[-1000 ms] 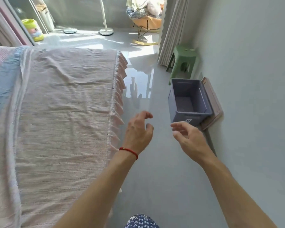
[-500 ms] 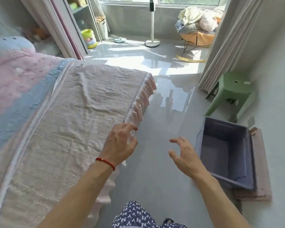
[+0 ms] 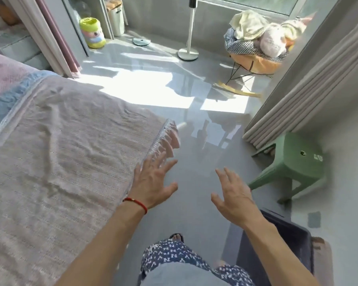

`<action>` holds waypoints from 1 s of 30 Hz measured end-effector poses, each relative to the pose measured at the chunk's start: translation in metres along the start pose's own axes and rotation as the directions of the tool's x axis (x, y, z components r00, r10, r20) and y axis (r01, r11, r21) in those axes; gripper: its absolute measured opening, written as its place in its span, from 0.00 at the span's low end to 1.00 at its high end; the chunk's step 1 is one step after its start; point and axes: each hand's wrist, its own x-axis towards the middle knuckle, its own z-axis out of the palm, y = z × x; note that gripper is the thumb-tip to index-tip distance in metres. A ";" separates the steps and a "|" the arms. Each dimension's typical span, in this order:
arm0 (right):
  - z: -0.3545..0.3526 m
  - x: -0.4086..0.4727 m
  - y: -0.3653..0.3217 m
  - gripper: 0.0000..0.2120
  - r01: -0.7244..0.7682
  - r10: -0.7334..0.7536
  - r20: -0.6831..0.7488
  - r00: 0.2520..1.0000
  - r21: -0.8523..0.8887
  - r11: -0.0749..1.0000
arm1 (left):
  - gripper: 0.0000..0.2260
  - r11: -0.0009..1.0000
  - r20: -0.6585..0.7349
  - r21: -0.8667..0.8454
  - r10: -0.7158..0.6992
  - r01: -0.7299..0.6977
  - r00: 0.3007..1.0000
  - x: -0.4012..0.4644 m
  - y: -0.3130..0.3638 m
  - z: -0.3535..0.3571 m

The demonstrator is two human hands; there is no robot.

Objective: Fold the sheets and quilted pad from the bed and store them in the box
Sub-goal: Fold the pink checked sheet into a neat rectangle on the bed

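Observation:
A pale pink sheet (image 3: pixel 66 153) with a ruffled edge (image 3: pixel 165 139) lies spread over the bed on the left, with a blue and pink quilted pad (image 3: pixel 6 93) showing beyond it at the far left. My left hand (image 3: pixel 153 180), with a red string on the wrist, hovers with fingers spread at the bed's ruffled edge, holding nothing. Over the floor to its right is my right hand (image 3: pixel 234 195), also spread and empty. The dark grey box (image 3: pixel 298 244) stands on the floor at the lower right, partly hidden by my right forearm.
A green plastic stool (image 3: pixel 293 164) stands against the right wall beside folded curtains (image 3: pixel 310 89). Farther off are a rocking chair piled with clothes (image 3: pixel 258 44), a fan stand (image 3: pixel 188 52) and a colourful toy (image 3: pixel 91 32). Glossy grey floor runs between bed and wall.
I have walked forward along the bed; the box has passed from ahead to my lower right. Both hands' fingers have straightened and spread from a loose curl.

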 end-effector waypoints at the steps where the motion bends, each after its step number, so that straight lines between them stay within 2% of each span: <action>1: -0.014 0.033 0.006 0.35 0.000 0.000 0.003 1.000 -0.015 1.000 | 0.34 1.000 0.013 0.023 0.001 -0.001 1.000 0.035 0.004 -0.009; 5: -0.054 0.149 0.012 0.33 0.042 -0.042 0.037 0.998 -0.004 0.999 | 0.36 0.995 0.040 0.077 -0.060 0.056 0.997 0.134 0.008 -0.044; 8: -0.079 0.257 0.005 0.31 0.170 -0.173 0.132 0.976 0.031 0.985 | 0.40 0.976 0.015 0.109 -0.194 0.191 0.981 0.202 -0.006 -0.066; 11: -0.108 0.354 -0.007 0.32 0.355 -0.351 0.207 0.913 0.018 0.935 | 0.38 0.916 0.008 0.088 -0.394 0.392 0.919 0.258 -0.023 -0.086; 14: -0.143 0.435 -0.021 0.29 0.480 -0.469 0.228 0.853 0.006 0.877 | 0.37 0.863 -0.014 -0.006 -0.506 0.506 0.862 0.301 -0.028 -0.103; 16: -0.172 0.492 -0.039 0.25 0.528 -0.508 0.270 0.818 -0.002 0.849 | 0.33 0.844 -0.043 -0.125 -0.530 0.522 0.847 0.330 -0.031 -0.118; 18: -0.197 0.541 -0.063 0.23 0.601 -0.572 0.294 0.766 -0.010 0.799 | 0.29 0.810 -0.114 -0.318 -0.549 0.493 0.828 0.357 -0.039 -0.132; 20: -0.211 0.580 -0.081 0.23 0.684 -0.643 0.308 0.701 -0.038 0.728 | 0.30 0.753 -0.153 -0.423 -0.608 0.504 0.779 0.380 -0.051 -0.138; 23: -0.231 0.644 -0.104 0.25 0.742 -0.687 0.320 0.652 -0.084 0.665 | 0.35 0.690 -0.166 -0.461 -0.684 0.557 0.711 0.435 -0.069 -0.144; 25: -0.236 0.699 -0.124 0.26 0.775 -0.702 0.351 0.619 -0.132 0.617 | 0.33 0.646 -0.129 -0.495 -0.716 0.581 0.686 0.489 -0.087 -0.140; 28: -0.239 0.772 -0.153 0.28 0.802 -0.682 0.444 0.582 -0.175 0.571 | 0.27 0.617 -0.031 -0.428 -0.740 0.660 0.672 0.562 -0.113 -0.143; 30: -0.239 0.819 -0.177 0.27 0.855 -0.701 0.507 0.501 -0.165 0.492 | 0.25 0.570 -0.005 -0.454 -0.770 0.685 0.637 0.599 -0.128 -0.150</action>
